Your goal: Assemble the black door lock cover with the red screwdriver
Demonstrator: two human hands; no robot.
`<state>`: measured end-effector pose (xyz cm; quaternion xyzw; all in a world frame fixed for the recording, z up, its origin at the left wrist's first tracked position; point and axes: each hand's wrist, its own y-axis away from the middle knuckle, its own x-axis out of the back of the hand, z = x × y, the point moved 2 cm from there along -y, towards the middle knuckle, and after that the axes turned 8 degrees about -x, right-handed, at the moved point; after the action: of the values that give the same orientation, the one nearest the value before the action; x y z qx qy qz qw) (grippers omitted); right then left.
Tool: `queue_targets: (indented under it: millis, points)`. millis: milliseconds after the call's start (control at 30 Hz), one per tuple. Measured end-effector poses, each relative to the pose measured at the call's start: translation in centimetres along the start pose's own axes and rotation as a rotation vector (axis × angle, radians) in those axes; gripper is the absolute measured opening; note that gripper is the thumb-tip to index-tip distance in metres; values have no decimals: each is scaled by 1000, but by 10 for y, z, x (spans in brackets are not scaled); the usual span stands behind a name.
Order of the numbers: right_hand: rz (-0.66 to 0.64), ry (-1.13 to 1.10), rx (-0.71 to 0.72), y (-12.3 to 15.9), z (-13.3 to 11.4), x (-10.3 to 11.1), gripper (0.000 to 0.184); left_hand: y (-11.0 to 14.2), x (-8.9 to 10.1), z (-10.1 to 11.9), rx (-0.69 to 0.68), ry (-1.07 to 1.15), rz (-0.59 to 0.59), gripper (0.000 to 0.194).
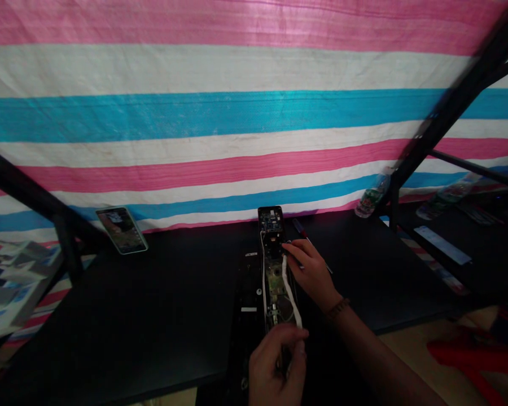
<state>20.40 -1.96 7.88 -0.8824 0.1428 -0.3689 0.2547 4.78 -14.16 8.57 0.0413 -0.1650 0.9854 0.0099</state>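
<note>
A long, narrow opened electronic device lies on the black table, its circuit board and wires exposed. A white flat ribbon cable runs along it. My left hand is closed in a pinch on the near end of that ribbon, at the device's near end. My right hand rests on the device's right side near its middle, fingers curled and pinching at the far end of the ribbon. A dark cover panel lies just left of the device.
A smartphone leans against the striped tarp at the back left. A screwdriver lies behind my right hand. Plastic bottles stand at the right by black frame bars. A second table is at right.
</note>
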Motion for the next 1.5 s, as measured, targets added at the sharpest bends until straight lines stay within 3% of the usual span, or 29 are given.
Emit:
queue_targets:
  millis: [200, 400, 567, 733, 900, 1100, 1267, 1500]
  points:
    - [38, 7, 16, -16, 21, -3, 35, 12, -20, -8, 101, 104, -93, 27]
    - [19, 13, 13, -54, 23, -11, 38, 19, -32, -14, 216, 275, -125, 39]
    - [-130, 23, 31, -68, 22, -25, 35, 14, -24, -21, 149, 114, -186, 37]
    - [-155, 106, 36, -71, 26, -28, 33, 20, -22, -39, 115, 41, -162, 37]
    - [-231, 156, 89, -72, 26, -26, 26, 26, -26, -50, 35, -67, -293, 30]
    - [-199, 169, 142, -67, 24, -29, 26, 25, -29, -52, 24, -86, -297, 30]
    - [-222, 133, 86, -75, 25, -29, 31, 28, -26, -58, -23, -98, -345, 40]
    - [-190, 294, 86, -74, 20, -34, 26, 30, -23, -64, -30, -178, -425, 49]
